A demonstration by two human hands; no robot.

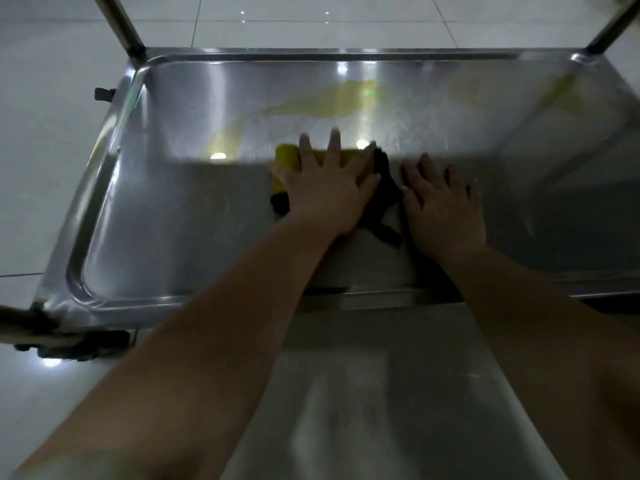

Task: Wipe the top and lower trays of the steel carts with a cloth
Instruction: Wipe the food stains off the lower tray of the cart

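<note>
left hand (325, 192), fingers spread, presses the cloth (287, 157); right hand (443, 209) rests flat on tray (173, 209)

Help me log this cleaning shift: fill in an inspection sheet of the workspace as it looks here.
Surface: steel tray, yellowish streaks on its far half, smear or reflection unclear.
Job's things: cloth, yellow with a dark part, flat on the tray.
Clutter: nothing seen.
Hands: left hand presses flat on the cloth; right hand lies flat on the tray beside it.
Cables: nothing seen.
Surroundings: white tiled floor; cart posts at the far corners.
</note>
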